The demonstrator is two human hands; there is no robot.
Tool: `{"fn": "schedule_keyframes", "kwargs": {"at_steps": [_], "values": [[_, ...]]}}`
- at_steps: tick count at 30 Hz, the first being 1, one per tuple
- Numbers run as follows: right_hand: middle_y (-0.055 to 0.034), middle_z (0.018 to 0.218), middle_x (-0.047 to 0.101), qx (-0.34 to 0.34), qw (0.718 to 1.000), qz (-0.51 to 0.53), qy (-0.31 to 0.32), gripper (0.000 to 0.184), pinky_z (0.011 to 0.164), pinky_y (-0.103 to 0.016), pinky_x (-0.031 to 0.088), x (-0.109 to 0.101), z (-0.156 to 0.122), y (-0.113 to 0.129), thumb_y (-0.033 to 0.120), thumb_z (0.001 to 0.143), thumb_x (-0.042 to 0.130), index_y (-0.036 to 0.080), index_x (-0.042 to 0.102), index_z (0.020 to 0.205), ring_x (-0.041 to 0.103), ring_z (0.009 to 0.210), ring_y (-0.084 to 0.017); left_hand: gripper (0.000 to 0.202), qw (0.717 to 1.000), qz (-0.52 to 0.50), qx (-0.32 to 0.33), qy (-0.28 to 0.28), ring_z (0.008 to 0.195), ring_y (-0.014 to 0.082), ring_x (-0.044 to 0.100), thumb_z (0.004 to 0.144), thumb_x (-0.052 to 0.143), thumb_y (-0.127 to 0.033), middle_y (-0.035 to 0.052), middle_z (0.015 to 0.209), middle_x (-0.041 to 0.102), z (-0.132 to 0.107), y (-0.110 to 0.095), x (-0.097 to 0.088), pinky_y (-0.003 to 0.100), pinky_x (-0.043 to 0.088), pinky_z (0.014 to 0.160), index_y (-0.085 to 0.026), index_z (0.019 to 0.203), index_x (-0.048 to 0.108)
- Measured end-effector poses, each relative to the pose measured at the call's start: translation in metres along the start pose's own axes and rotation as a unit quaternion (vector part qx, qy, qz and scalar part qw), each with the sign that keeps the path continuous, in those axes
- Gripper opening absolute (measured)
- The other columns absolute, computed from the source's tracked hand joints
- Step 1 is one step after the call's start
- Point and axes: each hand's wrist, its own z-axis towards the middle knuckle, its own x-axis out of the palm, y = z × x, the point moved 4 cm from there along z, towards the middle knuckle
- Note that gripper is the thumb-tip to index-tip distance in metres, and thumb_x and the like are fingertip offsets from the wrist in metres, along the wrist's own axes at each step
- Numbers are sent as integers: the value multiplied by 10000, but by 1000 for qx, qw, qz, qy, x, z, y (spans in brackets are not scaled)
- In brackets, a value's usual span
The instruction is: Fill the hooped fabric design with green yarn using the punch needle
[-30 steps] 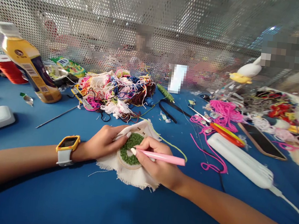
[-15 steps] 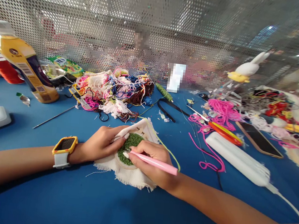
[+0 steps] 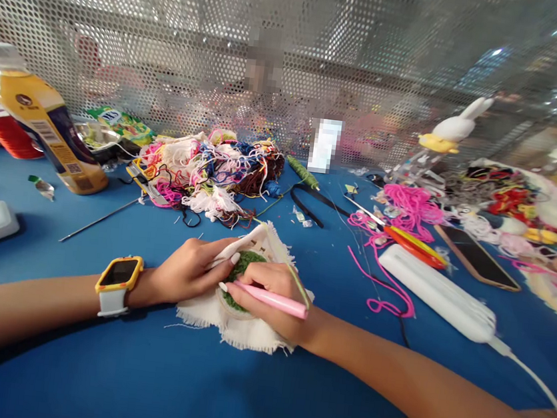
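My left hand, closed, grips the left side of a white fringed cloth, thumb on top. A round patch of green yarn loops fills part of the cloth, partly covered by both hands. In my right hand is a pink punch needle, held like a pen with its tip end over the green patch; the tip itself is hidden by the fingers. A light green yarn strand runs along the back of the right hand to the handle's rear end.
Tangled yarn heaps behind the cloth, with a green yarn bundle beside it. Leftward stand a yellow bottle and a red spool. Orange-handled scissors, a white power strip, a phone and pink yarn lie right.
My right hand with the punch needle has shifted slightly left across the green patch, covering more of it. The yarn strand now lies closer to the hand. My left hand keeps its hold.
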Motion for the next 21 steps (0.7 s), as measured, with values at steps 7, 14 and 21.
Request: {"fn": "schedule_keyframes", "kwargs": {"at_steps": [7, 14, 21], "values": [[7, 760, 594, 32, 996, 56, 55, 59, 621, -221, 408, -4, 0, -2, 199, 805, 609, 183, 581, 854, 550, 697, -116, 252, 998, -28, -41, 25, 512, 67, 363, 920, 394, -281, -39, 602, 490, 2, 6, 4, 165, 327, 487, -105, 918, 574], [20, 684, 544, 93, 988, 123, 29, 50, 528, -193, 371, -7, -5, -9, 139, 752, 585, 168, 544, 747, 478, 588, -84, 255, 997, -48, -54, 18, 508, 67, 320, 918, 403, -299, -50, 582, 418, 3, 10, 4, 161, 297, 457, -104, 880, 562], [34, 606, 463, 156, 960, 231, -15, 115, 483, -205, 304, -10, -5, -13, 178, 664, 595, 173, 481, 654, 393, 530, -79, 287, 996, -57, -68, 32, 522, 70, 309, 919, 407, -302, -51, 599, 409, 3, 10, 4, 158, 295, 461, -94, 1013, 580]]}}
